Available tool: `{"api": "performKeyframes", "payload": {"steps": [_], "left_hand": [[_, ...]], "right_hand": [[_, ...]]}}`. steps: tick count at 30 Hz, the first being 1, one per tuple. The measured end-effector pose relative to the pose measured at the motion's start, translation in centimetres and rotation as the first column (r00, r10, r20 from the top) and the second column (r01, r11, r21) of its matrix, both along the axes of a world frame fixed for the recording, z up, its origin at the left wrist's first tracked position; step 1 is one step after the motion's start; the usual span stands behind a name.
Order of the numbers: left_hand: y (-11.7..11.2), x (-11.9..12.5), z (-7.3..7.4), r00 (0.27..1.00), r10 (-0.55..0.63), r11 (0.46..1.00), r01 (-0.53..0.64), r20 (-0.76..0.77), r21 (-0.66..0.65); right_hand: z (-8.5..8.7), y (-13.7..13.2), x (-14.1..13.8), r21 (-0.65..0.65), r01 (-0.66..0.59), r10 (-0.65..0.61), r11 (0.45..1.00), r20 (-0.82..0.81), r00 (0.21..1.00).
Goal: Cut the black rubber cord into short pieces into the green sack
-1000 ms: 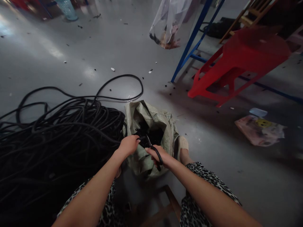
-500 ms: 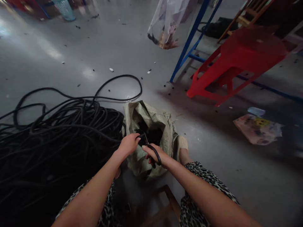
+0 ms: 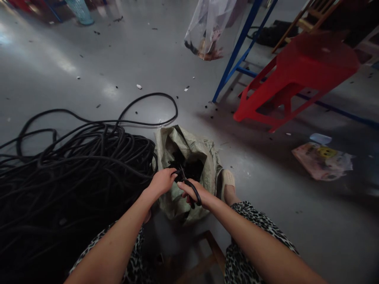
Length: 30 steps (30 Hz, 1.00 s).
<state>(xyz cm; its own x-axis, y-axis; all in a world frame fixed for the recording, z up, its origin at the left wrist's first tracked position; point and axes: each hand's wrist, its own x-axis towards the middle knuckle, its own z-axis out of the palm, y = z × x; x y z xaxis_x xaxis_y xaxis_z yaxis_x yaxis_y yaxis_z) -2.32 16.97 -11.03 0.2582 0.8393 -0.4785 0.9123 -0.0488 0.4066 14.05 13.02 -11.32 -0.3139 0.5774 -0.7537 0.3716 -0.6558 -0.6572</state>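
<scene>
My left hand point(image 3: 161, 182) is closed round the end of a black rubber hose point(image 3: 89, 157) that runs in from a big tangled pile on the floor at the left. My right hand point(image 3: 197, 195) grips black-handled scissors point(image 3: 189, 184), whose blades meet the hose end just past my left fingers. Both hands hover over the mouth of a pale woven sack point(image 3: 186, 173) that stands open on the floor and holds many short black pieces.
A red plastic stool point(image 3: 296, 75) and a blue metal frame leg point(image 3: 237, 55) stand at the right. A clear plastic bag point(image 3: 207, 27) hangs at the top. Flat printed packaging point(image 3: 324, 159) lies on the grey floor. My right foot point(image 3: 228, 183) rests beside the sack.
The scissor blades have closed on the hose end, and both hands have risen slightly over the sack. The view has hardly shifted.
</scene>
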Motion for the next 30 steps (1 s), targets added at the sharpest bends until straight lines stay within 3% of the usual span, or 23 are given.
{"api": "performKeyframes", "payload": {"steps": [18, 30], "left_hand": [[-0.11, -0.05, 0.21, 1.000, 0.000, 1.000, 0.000, 0.003, 0.002], [-0.26, -0.19, -0.08, 0.995, -0.087, 0.995, 0.088, 0.046, -0.036]], "right_hand": [[-0.54, -0.29, 0.15, 0.029, -0.001, 0.001, 1.000, -0.001, 1.000], [0.14, -0.05, 0.23, 0.023, -0.032, 0.033, 0.999, -0.041, 0.999]]}}
